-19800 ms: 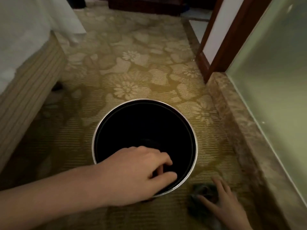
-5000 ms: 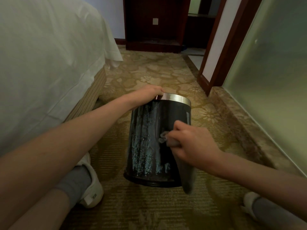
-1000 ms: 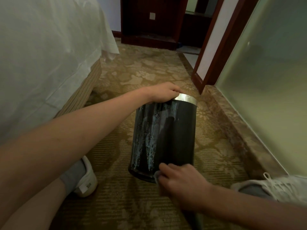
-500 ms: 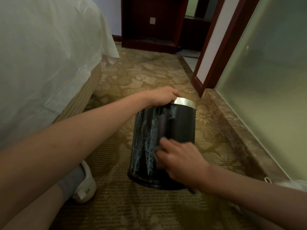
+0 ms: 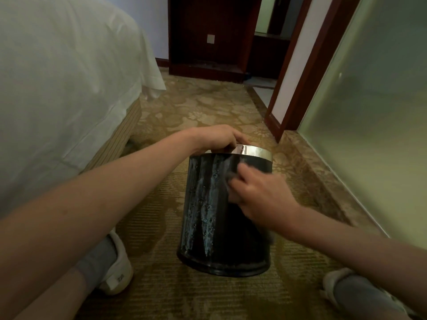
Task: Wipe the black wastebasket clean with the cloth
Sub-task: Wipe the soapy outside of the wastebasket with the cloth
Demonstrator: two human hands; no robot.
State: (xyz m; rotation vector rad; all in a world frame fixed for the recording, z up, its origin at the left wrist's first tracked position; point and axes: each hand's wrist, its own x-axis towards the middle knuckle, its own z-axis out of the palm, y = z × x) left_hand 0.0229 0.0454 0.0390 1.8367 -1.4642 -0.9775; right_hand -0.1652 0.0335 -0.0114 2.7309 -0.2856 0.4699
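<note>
The black wastebasket (image 5: 208, 215) with a silver rim stands on the carpet in front of me, tipped a little away from me, its near side streaked with pale wet marks. My left hand (image 5: 219, 138) grips the rim at the top left. My right hand (image 5: 258, 192) holds a dark grey cloth (image 5: 231, 179) pressed against the upper right part of the side wall, just under the rim. Most of the cloth is hidden under my fingers; a tail of it hangs down behind my wrist.
A bed with a white sheet (image 5: 57, 88) fills the left side. A frosted glass wall (image 5: 381, 112) on a stone kerb runs along the right. My feet in white shoes (image 5: 115, 273) rest on either side of the basket. Dark wooden furniture (image 5: 208, 42) stands at the back.
My right hand has slid the cloth up the basket's side, from the bottom edge to just below the rim. My left hand has kept its grip on the rim.
</note>
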